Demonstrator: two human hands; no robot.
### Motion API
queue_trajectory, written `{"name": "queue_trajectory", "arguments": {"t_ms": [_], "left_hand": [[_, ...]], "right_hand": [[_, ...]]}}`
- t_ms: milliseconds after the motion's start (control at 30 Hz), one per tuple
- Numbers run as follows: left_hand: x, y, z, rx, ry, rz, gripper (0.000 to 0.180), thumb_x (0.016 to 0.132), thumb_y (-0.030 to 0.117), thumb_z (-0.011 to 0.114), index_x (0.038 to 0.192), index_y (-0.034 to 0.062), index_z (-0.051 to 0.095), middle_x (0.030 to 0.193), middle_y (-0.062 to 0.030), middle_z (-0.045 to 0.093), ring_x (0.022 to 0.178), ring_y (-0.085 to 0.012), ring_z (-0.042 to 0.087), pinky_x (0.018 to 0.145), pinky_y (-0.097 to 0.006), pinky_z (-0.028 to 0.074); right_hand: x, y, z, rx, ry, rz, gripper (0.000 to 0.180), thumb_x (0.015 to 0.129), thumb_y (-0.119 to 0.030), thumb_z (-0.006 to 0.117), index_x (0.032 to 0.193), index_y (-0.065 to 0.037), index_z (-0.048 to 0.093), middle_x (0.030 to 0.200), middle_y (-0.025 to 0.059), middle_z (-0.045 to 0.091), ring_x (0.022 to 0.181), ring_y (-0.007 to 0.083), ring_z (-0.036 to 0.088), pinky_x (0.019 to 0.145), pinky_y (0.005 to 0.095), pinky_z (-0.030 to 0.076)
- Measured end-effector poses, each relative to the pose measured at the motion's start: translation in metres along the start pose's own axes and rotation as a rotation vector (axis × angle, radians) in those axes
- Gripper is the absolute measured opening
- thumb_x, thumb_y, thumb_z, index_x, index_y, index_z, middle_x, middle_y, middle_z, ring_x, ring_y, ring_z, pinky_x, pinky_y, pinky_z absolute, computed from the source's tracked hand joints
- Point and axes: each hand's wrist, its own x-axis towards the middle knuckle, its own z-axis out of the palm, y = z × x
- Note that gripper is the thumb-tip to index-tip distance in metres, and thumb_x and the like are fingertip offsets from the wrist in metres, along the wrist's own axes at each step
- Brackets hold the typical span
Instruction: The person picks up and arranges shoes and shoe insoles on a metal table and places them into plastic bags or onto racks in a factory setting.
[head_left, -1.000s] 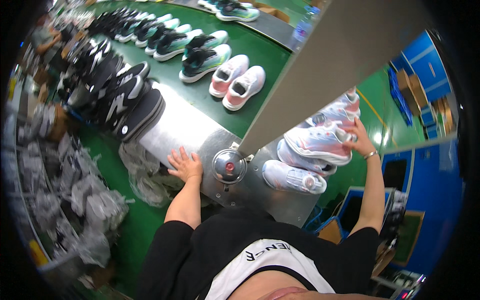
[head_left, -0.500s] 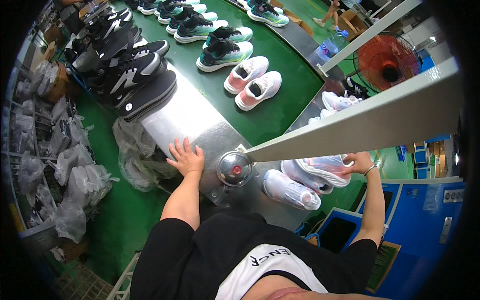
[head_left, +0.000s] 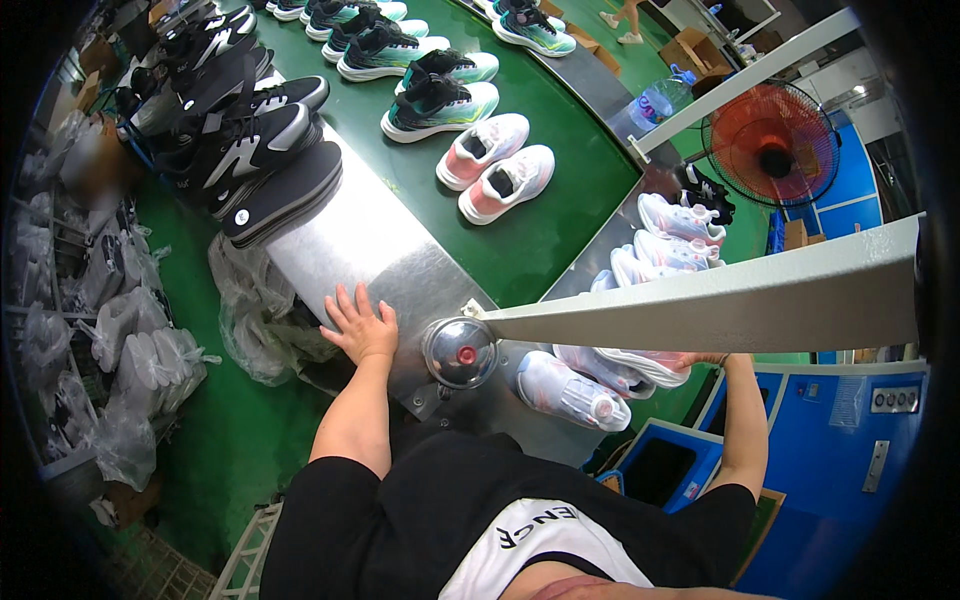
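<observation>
Pale sneaker point(head_left: 622, 364) against right hand point(head_left: 700, 358)

The view swings between the earlier pictures and now: the grey beam point(head_left: 700, 300), which a second ago ran steeply from the upper right down to the round metal knob point(head_left: 460, 352), now lies almost level across the right half of the frame. A red fan point(head_left: 772, 143) comes into the upper right. The right hand point(head_left: 700, 358), earlier in plain sight on a pale pink shoe point(head_left: 625, 365), now sits mostly hidden under the beam. The pink pair point(head_left: 495, 168) on the green belt point(head_left: 560, 230) shifts toward upper centre.
</observation>
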Motion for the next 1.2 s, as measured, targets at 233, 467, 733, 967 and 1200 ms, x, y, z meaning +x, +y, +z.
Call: {"name": "queue_trajectory", "arguments": {"t_ms": [233, 467, 733, 967, 1200], "left_hand": [[0.0, 0.005, -0.004, -0.016, -0.026, 0.01, 0.049, 0.078, 0.035, 0.044, 0.124, 0.0211, 0.032, 0.135, -0.0066, 0.019, 0.125, -0.0287, 0.012, 0.091, -0.059, 0.017], [-0.001, 0.001, 0.005, -0.024, 0.076, 0.021, 0.047, 0.076, 0.036, 0.045, 0.119, 0.0194, 0.037, 0.133, -0.0077, 0.022, 0.124, -0.0299, 0.015, 0.09, -0.061, 0.017], [-0.001, 0.001, 0.003, -0.023, 0.045, 0.012, 0.048, 0.076, 0.037, 0.044, 0.12, 0.0198, 0.036, 0.134, -0.0076, 0.021, 0.125, -0.0294, 0.014, 0.091, -0.06, 0.017], [-0.004, -0.001, 0.011, -0.056, 0.138, 0.015, 0.047, 0.072, 0.037, 0.047, 0.116, 0.0197, 0.044, 0.132, -0.0075, 0.027, 0.123, -0.0307, 0.018, 0.09, -0.061, 0.017], [-0.005, -0.004, 0.004, -0.099, 0.079, -0.004, 0.047, 0.073, 0.039, 0.043, 0.117, 0.021, 0.042, 0.132, -0.0056, 0.025, 0.124, -0.0291, 0.015, 0.092, -0.06, 0.014]], "right_hand": [[-0.001, 0.058, 0.048, -0.532, 0.378, -0.022, 0.079, 0.051, -0.043, 0.075, 0.115, -0.008, 0.046, 0.114, 0.0158, 0.048, 0.084, 0.0291, 0.057, 0.076, 0.0374, 0.044], [-0.005, -0.001, 0.004, 0.236, 0.149, 0.13, 0.068, 0.038, -0.038, 0.081, 0.092, -0.002, 0.058, 0.084, 0.0089, 0.062, 0.08, 0.0224, 0.057, 0.071, 0.0298, 0.044], [0.001, 0.003, -0.003, 0.022, 0.203, 0.027, 0.057, 0.042, -0.056, 0.071, 0.071, -0.007, 0.063, 0.08, 0.0108, 0.059, 0.08, 0.025, 0.055, 0.069, 0.0332, 0.04], [0.0, -0.013, 0.003, -0.181, 0.177, 0.087, 0.053, 0.038, -0.056, 0.072, 0.073, -0.016, 0.066, 0.108, 0.012, 0.045, 0.104, 0.0302, 0.04, 0.086, 0.04, 0.033], [-0.018, -0.03, 0.038, 0.038, 0.55, 0.013, 0.055, 0.039, -0.037, 0.078, 0.083, -0.009, 0.06, 0.126, 0.0235, 0.029, 0.113, 0.0363, 0.033, 0.093, 0.0383, 0.03]]}}
